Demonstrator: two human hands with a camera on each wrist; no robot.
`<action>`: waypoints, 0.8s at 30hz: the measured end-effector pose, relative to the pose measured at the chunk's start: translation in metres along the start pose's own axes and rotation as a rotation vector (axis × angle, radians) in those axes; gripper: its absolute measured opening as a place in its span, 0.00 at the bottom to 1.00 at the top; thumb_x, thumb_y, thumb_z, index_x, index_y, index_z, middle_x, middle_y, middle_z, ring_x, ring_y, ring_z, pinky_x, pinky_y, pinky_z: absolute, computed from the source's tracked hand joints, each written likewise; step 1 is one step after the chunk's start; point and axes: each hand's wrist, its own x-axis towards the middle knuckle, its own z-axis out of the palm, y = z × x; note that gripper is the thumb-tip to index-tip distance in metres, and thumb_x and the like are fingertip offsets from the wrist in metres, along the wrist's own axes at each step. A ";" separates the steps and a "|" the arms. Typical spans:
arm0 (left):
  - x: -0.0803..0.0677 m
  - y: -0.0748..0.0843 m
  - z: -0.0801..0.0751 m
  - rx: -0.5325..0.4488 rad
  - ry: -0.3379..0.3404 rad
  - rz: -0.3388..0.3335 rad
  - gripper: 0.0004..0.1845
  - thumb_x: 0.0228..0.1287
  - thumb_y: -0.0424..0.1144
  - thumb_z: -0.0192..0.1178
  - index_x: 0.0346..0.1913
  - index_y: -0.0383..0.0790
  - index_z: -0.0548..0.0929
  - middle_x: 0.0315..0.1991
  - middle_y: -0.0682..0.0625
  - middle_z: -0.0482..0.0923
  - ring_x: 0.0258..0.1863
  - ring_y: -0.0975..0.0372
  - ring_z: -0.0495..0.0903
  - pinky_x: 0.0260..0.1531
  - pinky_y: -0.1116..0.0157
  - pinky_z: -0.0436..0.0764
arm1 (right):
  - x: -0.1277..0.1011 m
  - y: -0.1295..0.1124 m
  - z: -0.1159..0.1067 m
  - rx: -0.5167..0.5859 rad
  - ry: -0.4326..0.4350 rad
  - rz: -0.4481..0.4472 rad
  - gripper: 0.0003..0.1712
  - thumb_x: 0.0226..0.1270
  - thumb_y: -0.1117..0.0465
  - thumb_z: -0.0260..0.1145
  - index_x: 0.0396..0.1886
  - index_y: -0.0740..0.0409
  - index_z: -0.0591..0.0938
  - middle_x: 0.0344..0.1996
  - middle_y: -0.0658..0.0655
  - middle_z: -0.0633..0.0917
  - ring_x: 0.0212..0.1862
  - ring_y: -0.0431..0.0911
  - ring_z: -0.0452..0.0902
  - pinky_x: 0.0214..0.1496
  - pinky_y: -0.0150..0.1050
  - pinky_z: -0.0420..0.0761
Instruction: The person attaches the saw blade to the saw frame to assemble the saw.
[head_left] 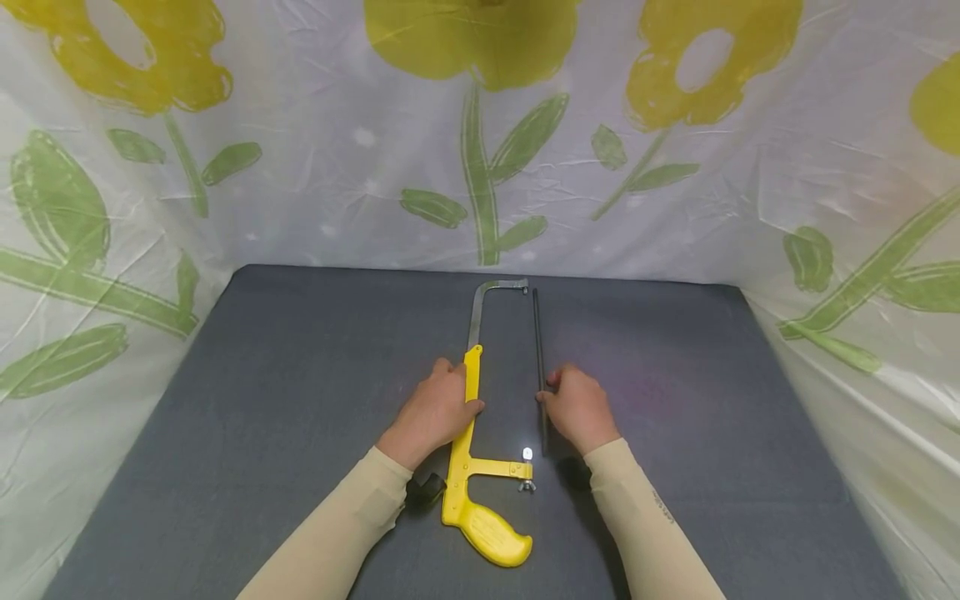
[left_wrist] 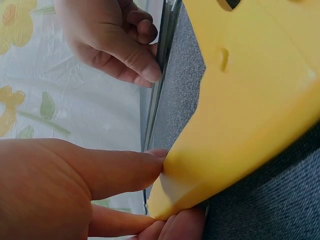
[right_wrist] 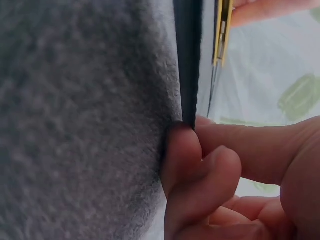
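A yellow hacksaw frame (head_left: 491,533) lies on the table, its handle toward me and its bare metal bow pointing away. My left hand (head_left: 437,410) grips the yellow bar at its middle, thumb on one side and fingers on the other, as the left wrist view also shows on the yellow frame (left_wrist: 255,85). Right of the frame and apart from it is a thin dark saw blade (head_left: 538,333). Between thumb and fingers my right hand (head_left: 579,407) pinches this blade; the toothed edge of the blade (right_wrist: 190,60) shows in the right wrist view.
Dark grey cloth covers the table (head_left: 315,350). A white sheet (head_left: 315,192) printed with yellow flowers hangs behind it and along both sides. A wing nut (head_left: 527,486) sits at the near end of the hacksaw frame.
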 end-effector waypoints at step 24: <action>0.001 -0.003 0.000 -0.013 -0.001 0.020 0.39 0.72 0.44 0.73 0.78 0.31 0.71 0.58 0.37 0.73 0.30 0.58 0.80 0.31 0.65 0.84 | 0.002 0.001 -0.014 0.096 -0.156 -0.015 0.12 0.77 0.58 0.71 0.49 0.62 0.83 0.38 0.58 0.87 0.36 0.48 0.79 0.38 0.42 0.77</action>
